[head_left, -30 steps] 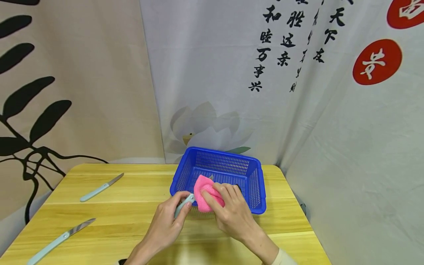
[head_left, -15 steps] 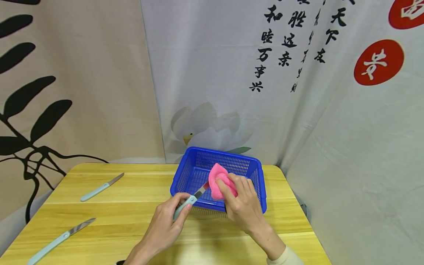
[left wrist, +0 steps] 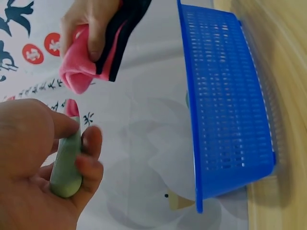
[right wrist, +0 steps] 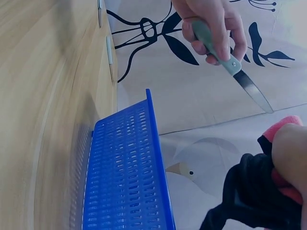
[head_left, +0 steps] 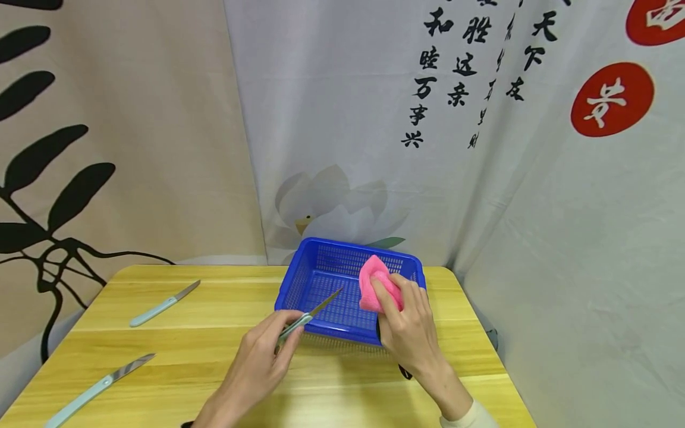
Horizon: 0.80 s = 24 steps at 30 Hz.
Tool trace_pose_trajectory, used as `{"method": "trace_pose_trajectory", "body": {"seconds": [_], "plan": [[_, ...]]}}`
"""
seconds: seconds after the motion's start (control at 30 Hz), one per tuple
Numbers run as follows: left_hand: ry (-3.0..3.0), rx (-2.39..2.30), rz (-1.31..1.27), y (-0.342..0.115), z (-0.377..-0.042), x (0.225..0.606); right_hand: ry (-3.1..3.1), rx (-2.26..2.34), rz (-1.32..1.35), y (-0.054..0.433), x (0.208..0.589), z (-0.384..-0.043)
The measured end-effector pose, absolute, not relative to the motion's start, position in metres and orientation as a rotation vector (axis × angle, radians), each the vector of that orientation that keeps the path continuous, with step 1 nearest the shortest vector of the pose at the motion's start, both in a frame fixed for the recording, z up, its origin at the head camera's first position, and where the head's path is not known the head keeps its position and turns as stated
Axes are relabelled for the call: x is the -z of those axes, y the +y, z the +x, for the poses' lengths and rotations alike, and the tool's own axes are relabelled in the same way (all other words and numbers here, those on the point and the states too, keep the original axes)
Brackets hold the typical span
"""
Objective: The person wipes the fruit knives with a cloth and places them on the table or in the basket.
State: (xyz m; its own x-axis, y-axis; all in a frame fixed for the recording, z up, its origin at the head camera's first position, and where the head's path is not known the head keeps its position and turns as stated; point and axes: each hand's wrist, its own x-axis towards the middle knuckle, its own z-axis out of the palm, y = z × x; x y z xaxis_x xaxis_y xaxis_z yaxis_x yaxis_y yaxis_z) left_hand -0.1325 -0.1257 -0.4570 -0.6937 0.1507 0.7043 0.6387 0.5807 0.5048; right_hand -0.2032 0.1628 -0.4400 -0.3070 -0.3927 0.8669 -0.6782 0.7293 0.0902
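Note:
My left hand (head_left: 257, 359) holds a knife by its pale green handle (left wrist: 66, 167), thumb and fingers curled around it. The bare blade (right wrist: 252, 91) points up and to the right, over the front part of a blue plastic basket (head_left: 342, 330). My right hand (head_left: 413, 333) grips a bunched pink cloth (head_left: 377, 288) with black trim and a dangling black loop. In the head view the cloth is held above the basket's right half, a short way right of the blade tip and apart from it.
Two more knives with pale green handles lie on the left of the wooden table (head_left: 214, 356): one knife (head_left: 155, 310) farther back, another knife (head_left: 88, 395) near the front. A printed curtain (head_left: 342, 119) hangs behind the table and along its right side.
The cloth, wrapped over the blade a second ago, has slid off its tip and moved right and away with my right hand. My left hand has turned the knife slightly.

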Motion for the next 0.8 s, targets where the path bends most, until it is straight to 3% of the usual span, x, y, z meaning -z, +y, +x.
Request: {"method": "trace_pose_trajectory", "body": {"seconds": [0.8], "plan": [[-2.027, 0.188, -0.742, -0.141, -0.145, 0.464, -1.953, -0.320, 1.012, 0.134, 0.436, -0.177]]}}
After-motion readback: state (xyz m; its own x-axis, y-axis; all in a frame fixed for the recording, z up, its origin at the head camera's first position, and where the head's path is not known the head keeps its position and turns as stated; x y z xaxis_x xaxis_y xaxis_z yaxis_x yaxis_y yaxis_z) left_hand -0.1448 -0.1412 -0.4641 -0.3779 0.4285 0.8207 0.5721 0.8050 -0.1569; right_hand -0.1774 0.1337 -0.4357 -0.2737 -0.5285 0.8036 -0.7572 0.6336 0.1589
